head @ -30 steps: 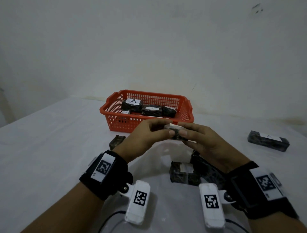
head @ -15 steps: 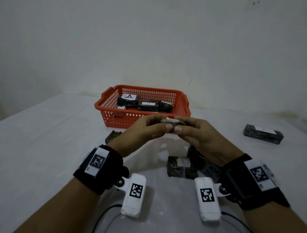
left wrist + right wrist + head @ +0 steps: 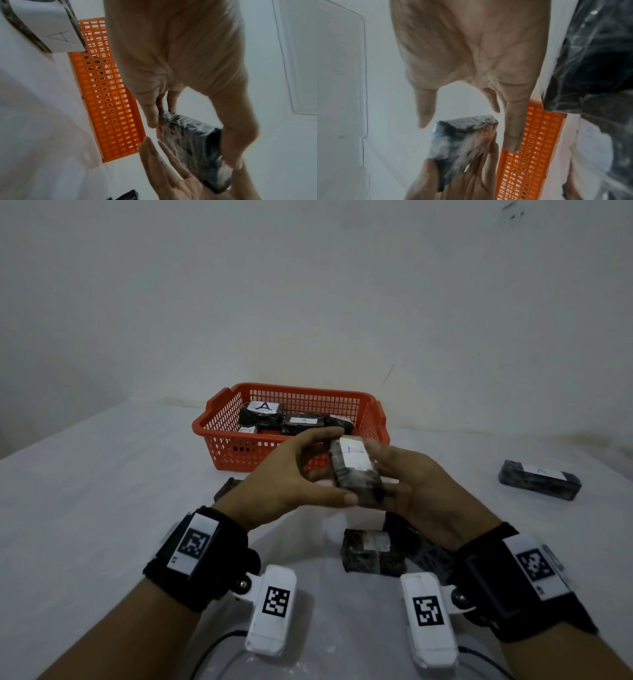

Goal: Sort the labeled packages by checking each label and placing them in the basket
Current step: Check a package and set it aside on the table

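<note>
Both hands hold up a dark wrapped package (image 3: 354, 470) in front of the orange basket (image 3: 219, 419). Its white label, marked A, faces me. My left hand (image 3: 329, 470) grips it, thumb at the near end and fingers over the far end; the left wrist view shows the same package (image 3: 192, 146) pinched that way. My right hand (image 3: 394, 470) lies along the package's right side with straight fingers (image 3: 154, 155). In the right wrist view the package (image 3: 462, 142) sits between the spread thumb and index finger. Several labeled packages (image 3: 262, 412) lie in the basket.
Loose packages lie on the white table: one at the far right (image 3: 539, 479), one under my hands (image 3: 371, 549) with another dark one beside it (image 3: 424, 553), and one left of my left hand (image 3: 227, 486). A white wall stands close behind the basket.
The package was held edge-on between both hands; it has been turned so its label faces me. The hands stay in front of the basket.
</note>
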A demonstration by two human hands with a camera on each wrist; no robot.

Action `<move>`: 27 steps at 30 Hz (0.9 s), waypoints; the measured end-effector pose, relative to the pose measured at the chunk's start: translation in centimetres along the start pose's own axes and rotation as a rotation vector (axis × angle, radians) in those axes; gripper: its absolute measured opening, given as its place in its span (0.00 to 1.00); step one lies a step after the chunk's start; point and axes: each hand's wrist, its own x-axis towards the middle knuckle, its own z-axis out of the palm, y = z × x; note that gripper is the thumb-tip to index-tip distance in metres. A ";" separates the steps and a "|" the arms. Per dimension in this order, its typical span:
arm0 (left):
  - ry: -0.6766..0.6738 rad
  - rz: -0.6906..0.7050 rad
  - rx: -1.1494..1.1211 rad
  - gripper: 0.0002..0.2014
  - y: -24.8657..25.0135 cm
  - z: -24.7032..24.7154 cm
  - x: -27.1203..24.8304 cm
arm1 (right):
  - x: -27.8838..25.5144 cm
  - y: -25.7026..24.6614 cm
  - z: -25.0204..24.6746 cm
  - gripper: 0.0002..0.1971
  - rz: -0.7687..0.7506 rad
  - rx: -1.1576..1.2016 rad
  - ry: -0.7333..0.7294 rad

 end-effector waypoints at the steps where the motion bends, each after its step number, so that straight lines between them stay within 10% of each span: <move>1: -0.019 -0.001 -0.016 0.51 0.0 0.1 0.1 | 0.0 0.0 0.1 0.23 0.006 0.010 0.036; 10: 0.324 0.281 0.063 0.26 0.4 1.4 0.4 | -0.1 0.1 0.3 0.28 -0.194 -0.172 0.143; 20: 0.206 0.408 0.122 0.23 0.4 0.9 0.0 | -0.1 -0.2 -0.4 0.27 -0.003 -0.155 0.006; 27: 0.053 0.073 0.280 0.30 0.8 1.0 -0.1 | 0.1 0.0 -1.1 0.34 -0.142 -0.169 -0.009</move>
